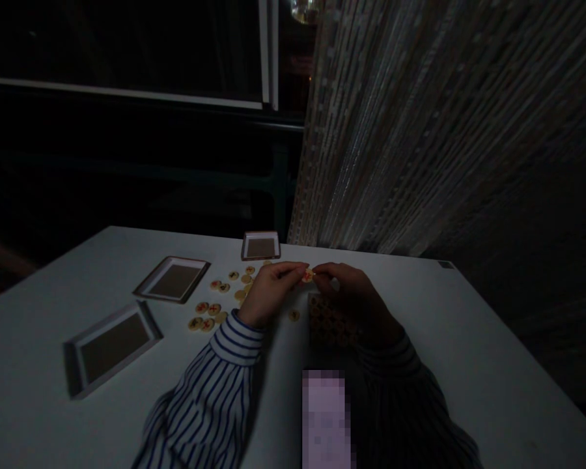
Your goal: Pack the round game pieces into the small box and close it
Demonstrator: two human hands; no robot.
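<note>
Both my hands meet over a white table [469,365] in dim light. My left hand [272,293] and my right hand [351,290] pinch a small round yellow game piece [306,275] with a red mark between their fingertips. Several more round pieces [209,314] lie scattered on the table to the left of my left hand. One single piece [294,315] lies between my wrists. Below my right hand sits a dark block of stacked pieces [329,322], partly hidden by my wrist. My sleeves are striped.
Three shallow white-rimmed trays lie on the table: a large tray [108,350] at the near left, a middle tray [173,280] beyond it, a small tray [260,247] at the far edge. A phone [325,417] lies near me. A curtain [420,130] hangs behind the table.
</note>
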